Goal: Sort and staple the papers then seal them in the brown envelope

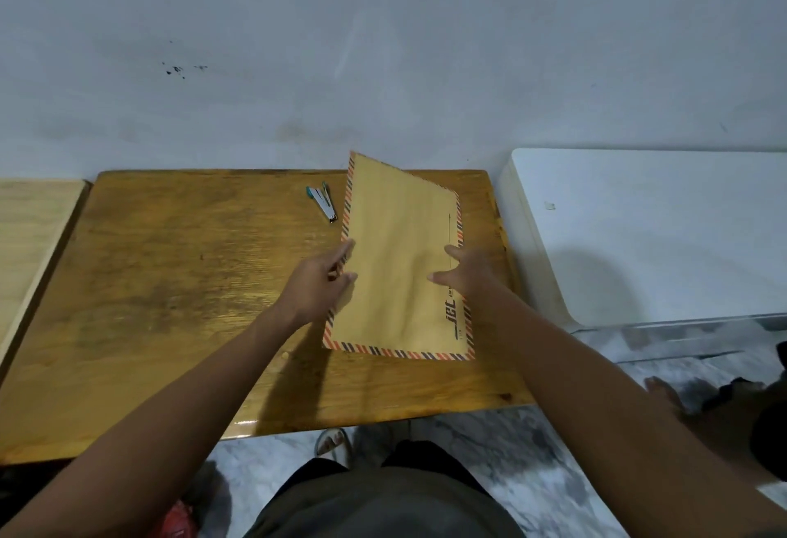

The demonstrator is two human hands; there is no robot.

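We grip the brown envelope (400, 265) with our left hand (317, 282) and right hand (466, 273) above the desk (170, 282), beside the stapler (322, 201).

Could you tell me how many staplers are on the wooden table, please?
1. The stapler lies near the table's far edge, just left of the envelope; the envelope could hide another.

Bare forearms, dark shirt (383, 507), sandal (334, 441)
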